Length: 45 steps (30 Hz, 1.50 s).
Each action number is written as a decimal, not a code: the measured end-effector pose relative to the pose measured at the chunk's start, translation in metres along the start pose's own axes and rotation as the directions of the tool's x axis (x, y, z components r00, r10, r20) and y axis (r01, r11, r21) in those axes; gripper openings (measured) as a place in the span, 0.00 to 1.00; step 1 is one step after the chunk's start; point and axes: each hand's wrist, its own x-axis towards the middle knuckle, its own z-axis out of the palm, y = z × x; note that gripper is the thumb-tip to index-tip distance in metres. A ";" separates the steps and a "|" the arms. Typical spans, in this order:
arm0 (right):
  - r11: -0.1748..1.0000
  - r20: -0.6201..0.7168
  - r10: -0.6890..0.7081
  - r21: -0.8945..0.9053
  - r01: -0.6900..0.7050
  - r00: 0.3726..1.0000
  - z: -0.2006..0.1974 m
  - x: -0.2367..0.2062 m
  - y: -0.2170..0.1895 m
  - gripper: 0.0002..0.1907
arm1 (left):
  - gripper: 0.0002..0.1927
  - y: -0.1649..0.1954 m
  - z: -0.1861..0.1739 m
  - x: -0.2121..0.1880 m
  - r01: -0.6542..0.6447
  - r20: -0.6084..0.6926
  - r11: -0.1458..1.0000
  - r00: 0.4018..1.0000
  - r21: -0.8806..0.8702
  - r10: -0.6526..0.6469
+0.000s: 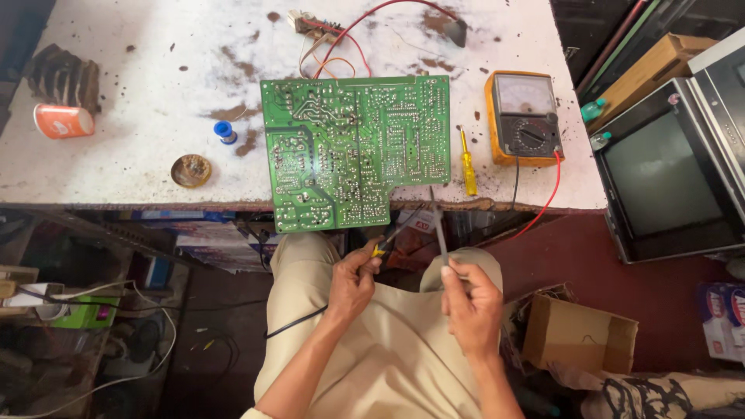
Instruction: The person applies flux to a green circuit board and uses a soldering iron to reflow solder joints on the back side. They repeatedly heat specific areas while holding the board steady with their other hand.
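Both hands' fingers pinch tools: left hand (pixel 351 281) soldering iron (pixel 394 233), right hand (pixel 471 299) tweezers (pixel 438 225).

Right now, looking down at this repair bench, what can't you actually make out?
- Head view: component side of the green circuit board faces down, hidden.
- Tip of the yellow-handled tool in the left hand: too thin and dark to tell.
- Thin grey rod in the right hand: its lower end is hidden by the fingers.
- Multimeter needle reading: too small.
- Old television: cut off by the right edge.
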 end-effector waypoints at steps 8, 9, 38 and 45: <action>0.980 -0.005 -0.188 -0.069 0.188 0.982 0.040 0.028 -0.018 0.09 | 0.21 0.005 -0.004 0.001 -0.083 -0.027 0.996 0.996 0.043 0.084; 0.980 -0.013 -0.198 -0.035 0.198 0.980 0.040 0.026 -0.020 0.09 | 0.21 0.006 -0.004 0.002 -0.099 -0.039 0.994 0.994 0.040 0.101; 0.870 -0.005 -0.456 -0.210 0.445 0.890 0.041 0.030 -0.006 0.10 | 0.22 0.017 -0.005 0.002 -0.174 -0.080 0.974 0.979 0.144 0.187; 0.989 -0.085 0.069 -0.128 -0.080 0.994 -0.030 -0.044 0.032 0.13 | 0.18 0.010 -0.010 0.005 -0.150 -0.033 0.977 0.987 0.153 0.157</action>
